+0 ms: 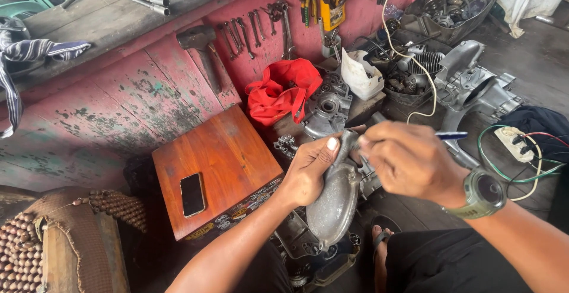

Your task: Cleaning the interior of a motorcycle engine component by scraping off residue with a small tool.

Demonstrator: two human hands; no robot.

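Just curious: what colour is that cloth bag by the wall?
The cloth bag is bright red, seen in the head view.

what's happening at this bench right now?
A person seated on the floor grips a grey metal engine cover with the left hand, thumb on its upper end. The right hand, with a wristwatch, works at the cover's top holding a blue-handled tool. A phone lies on the wooden box alongside.
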